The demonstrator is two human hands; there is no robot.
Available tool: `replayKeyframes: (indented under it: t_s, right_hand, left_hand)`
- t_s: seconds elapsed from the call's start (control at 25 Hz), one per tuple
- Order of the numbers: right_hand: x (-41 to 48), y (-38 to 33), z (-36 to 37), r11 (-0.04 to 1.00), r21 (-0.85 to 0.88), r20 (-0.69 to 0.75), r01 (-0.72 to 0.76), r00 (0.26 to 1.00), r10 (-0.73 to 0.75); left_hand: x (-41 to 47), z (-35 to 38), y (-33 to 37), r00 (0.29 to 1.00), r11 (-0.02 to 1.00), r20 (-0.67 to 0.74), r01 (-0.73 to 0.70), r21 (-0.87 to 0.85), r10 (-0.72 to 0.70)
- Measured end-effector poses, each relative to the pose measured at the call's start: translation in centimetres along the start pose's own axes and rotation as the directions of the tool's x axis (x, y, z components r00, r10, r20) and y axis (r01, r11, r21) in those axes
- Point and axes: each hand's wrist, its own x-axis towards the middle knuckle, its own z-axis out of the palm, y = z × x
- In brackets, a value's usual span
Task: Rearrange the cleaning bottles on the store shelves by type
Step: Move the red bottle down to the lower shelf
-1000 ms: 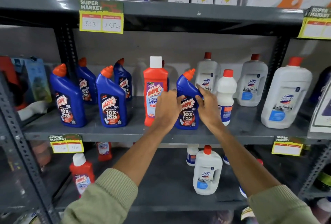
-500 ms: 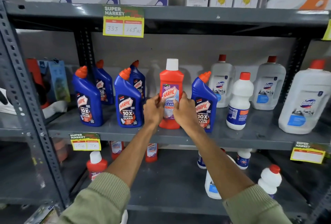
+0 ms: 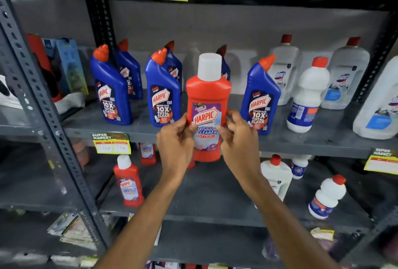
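Note:
A red Harpic bathroom cleaner bottle (image 3: 207, 96) with a white cap is held upright in front of the middle shelf (image 3: 301, 144), off its surface. My left hand (image 3: 175, 141) grips its lower left side and my right hand (image 3: 239, 139) its lower right side. Several blue Harpic bottles stand on the middle shelf, one (image 3: 163, 90) just left of the held bottle and one (image 3: 259, 96) just right. White bottles with red caps (image 3: 308, 96) stand further right. Another red bathroom cleaner bottle (image 3: 129, 182) stands on the lower shelf.
Grey metal uprights (image 3: 43, 118) frame the shelves on the left. Yellow price tags (image 3: 111, 142) hang on the shelf edges. White bottles (image 3: 327, 195) stand on the lower shelf at right. Packaged goods (image 3: 69, 68) sit on the far left of the middle shelf.
Both hands left the blue bottle, took hold of the red bathroom cleaner bottle and lifted it off the middle shelf toward me. The view has moved closer.

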Motion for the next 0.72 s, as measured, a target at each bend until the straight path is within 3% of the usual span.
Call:
replayKeyframes:
  t_s: [0.16,0.4,0.72]
  right_hand:
    - [-4.8,3.8,3.4,0.994,0.018,0.133,-0.112,0.985,0.109]
    - [-8.1,11.1,10.4,0.943,-0.122,0.254,-0.311,0.908,0.332]
    - [-7.9,15.5,16.1,0.862,-0.136,0.331,-0.488,0.798,0.504]
  left_hand:
    - [-4.7,-1.3,-6.0,0.989,0.988,0.050,0.133,0.081,-0.138]
    - [-9.2,-1.1,-15.0,0.935,0.938,0.153,0.288,0.195,-0.319]
    - [-8.7,0.5,-21.4,0.774,0.803,0.226,0.539,0.254,-0.591]
